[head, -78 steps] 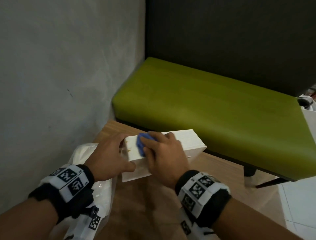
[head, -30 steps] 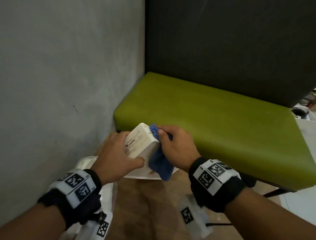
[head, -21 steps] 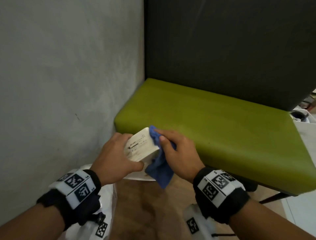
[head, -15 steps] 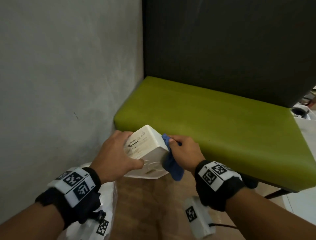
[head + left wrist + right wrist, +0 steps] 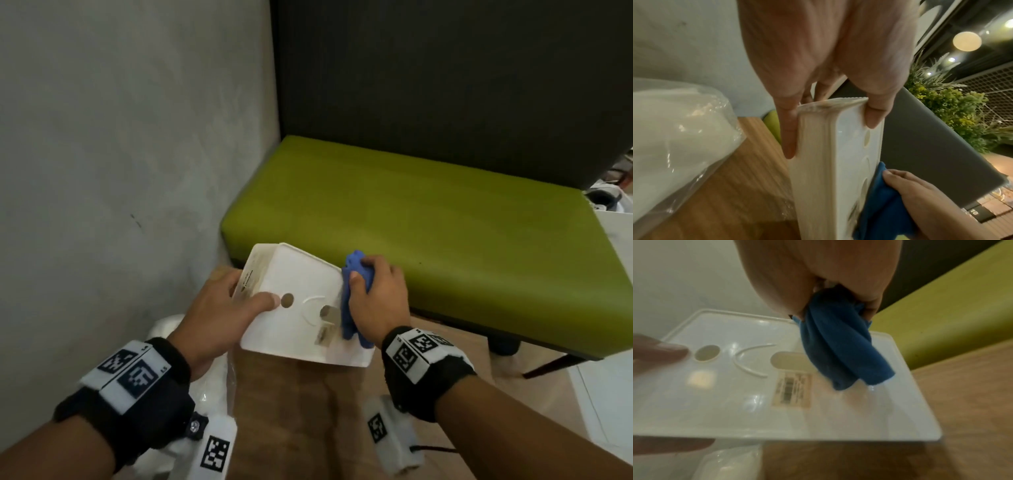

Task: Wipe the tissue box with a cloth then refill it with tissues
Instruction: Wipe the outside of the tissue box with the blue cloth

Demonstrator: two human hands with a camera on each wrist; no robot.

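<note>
- Head view: your left hand (image 5: 219, 313) grips the white tissue box (image 5: 294, 308) at its left end, thumb laid across the face with the holes and fingers round the far side. The box sits at the centre of the frame, lifted and tilted above the wooden counter (image 5: 308, 411), just in front of the green bench seat (image 5: 411, 219). Its long axis runs from upper left to lower right, and the face with the holes is turned up toward you.
- Head view: your right hand (image 5: 376, 301) is closed round a bunched blue cloth (image 5: 352, 294), which it presses on the right edge of that face. Wiping looks to be underway; I would judge the refill not yet begun.
- Left wrist view: the box (image 5: 828, 162) shows edge-on and runs from the frame's centre down to its lower edge. Your thumb and fingers pinch its upper end. A clear plastic pack of white tissues (image 5: 674, 129) lies on the counter at the left, seemingly unopened. The cloth (image 5: 884, 203) touches the box at lower right.
- Right wrist view: the box face (image 5: 756, 394) fills the lower left, with a round hole, an oblong slot and a barcode label. The cloth (image 5: 838, 350) hangs from your closed fingers and its end rests on the face beside the slot.
</note>
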